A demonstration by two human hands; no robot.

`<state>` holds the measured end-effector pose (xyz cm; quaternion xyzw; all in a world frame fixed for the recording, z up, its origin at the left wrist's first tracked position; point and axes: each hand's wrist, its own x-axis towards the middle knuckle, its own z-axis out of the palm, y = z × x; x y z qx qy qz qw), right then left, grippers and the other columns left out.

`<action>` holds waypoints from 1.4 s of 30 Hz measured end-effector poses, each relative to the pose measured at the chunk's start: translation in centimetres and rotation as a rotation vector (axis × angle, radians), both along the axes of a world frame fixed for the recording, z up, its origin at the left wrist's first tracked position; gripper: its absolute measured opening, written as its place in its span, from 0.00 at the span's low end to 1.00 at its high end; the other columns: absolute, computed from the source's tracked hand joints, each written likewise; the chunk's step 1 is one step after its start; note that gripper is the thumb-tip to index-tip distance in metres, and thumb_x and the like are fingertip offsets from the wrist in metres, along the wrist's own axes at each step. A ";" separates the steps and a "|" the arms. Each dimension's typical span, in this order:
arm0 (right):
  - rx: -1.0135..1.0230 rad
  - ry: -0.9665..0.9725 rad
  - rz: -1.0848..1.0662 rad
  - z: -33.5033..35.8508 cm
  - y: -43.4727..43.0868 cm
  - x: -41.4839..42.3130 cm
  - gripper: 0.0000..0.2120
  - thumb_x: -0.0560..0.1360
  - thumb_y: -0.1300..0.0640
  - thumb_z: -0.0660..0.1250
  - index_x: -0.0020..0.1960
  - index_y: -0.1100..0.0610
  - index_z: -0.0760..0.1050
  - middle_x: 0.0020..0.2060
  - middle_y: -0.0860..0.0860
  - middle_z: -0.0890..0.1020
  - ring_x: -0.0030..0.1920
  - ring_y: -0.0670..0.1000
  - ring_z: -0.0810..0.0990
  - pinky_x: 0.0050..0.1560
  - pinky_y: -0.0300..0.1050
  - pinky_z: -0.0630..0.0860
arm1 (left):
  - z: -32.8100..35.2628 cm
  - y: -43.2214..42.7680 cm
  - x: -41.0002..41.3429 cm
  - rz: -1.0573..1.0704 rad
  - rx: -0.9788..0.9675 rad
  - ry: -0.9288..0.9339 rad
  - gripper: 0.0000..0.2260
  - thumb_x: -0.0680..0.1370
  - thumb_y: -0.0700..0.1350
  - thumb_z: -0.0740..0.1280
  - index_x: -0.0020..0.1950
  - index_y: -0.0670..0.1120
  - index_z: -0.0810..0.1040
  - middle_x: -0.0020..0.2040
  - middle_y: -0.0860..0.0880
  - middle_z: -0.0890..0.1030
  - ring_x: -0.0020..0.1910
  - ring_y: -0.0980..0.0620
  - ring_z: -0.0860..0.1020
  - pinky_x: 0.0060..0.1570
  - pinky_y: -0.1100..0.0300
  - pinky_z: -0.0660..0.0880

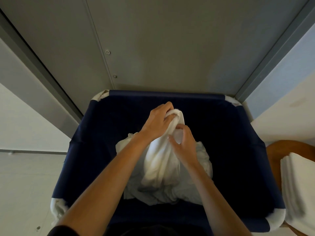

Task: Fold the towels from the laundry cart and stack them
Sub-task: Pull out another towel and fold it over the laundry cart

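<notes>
The white towel (pixel 160 164) hangs bunched in a long drape from both hands, its lower end trailing down into the loose pile of towels (pixel 203 160) that lies directly beneath the hands at the bottom of the laundry cart (pixel 105 133). The left hand (pixel 158 121) is closed round the towel's uppermost gather, fingers curled over the top and thumb wrapped across the cloth. The right hand (pixel 185 145) sits just below and beside it, touching the same towel, with thumb and fingertips pinching what looks like an edge or fold of the fabric; its other fingers are loosely bent. By my reading this is the pick-and-sort step: one towel is drawn up out of the heap and the hands are feeling for a hem or corner, with no fold made yet. The next move probably calls for the right hand to run along that edge to a corner while the left keeps its hold, then for both to spread apart so the cloth opens flat and clears the pile below. Around the hands on every side are the cart's dark navy walls. Well off to the right of the right hand, outside the cart, a stack of folded towels (pixel 298 184) rests on a wooden seat or small table (pixel 272 154); I cannot tell which.
</notes>
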<state>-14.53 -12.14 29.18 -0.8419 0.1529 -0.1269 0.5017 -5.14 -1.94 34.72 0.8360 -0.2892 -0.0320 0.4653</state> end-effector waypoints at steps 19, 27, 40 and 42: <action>-0.306 0.326 0.020 -3.1 0.7 0.8 0.09 0.76 0.59 0.65 0.44 0.66 0.76 0.43 0.57 0.78 0.46 0.57 0.78 0.39 0.37 0.61 | 3.2 2.2 1.9 0.194 0.048 -0.214 0.04 0.80 0.43 0.62 0.47 0.44 0.70 0.41 0.52 0.72 0.38 0.54 0.72 0.38 0.56 0.72; -0.208 0.194 0.022 0.8 -3.2 0.6 0.06 0.73 0.66 0.65 0.38 0.64 0.72 0.32 0.51 0.74 0.32 0.47 0.71 0.32 0.30 0.68 | 1.2 4.2 1.6 0.464 0.427 -0.134 0.08 0.78 0.35 0.60 0.56 0.43 0.69 0.51 0.45 0.75 0.47 0.46 0.73 0.42 0.55 0.69; 0.012 0.077 0.111 3.5 -3.2 -0.5 0.09 0.75 0.56 0.69 0.42 0.61 0.76 0.35 0.51 0.76 0.33 0.42 0.71 0.34 0.32 0.68 | -0.3 -1.6 -0.8 -0.162 0.572 -0.050 0.07 0.72 0.37 0.65 0.47 0.47 0.74 0.45 0.49 0.76 0.43 0.48 0.76 0.40 0.55 0.76; 0.002 0.095 0.097 3.2 -3.2 -0.8 0.06 0.75 0.59 0.69 0.43 0.62 0.77 0.33 0.48 0.75 0.32 0.41 0.71 0.33 0.32 0.68 | 0.1 -2.1 -1.1 -0.168 0.557 -0.020 0.05 0.71 0.36 0.65 0.44 0.45 0.73 0.42 0.50 0.75 0.38 0.52 0.73 0.35 0.59 0.72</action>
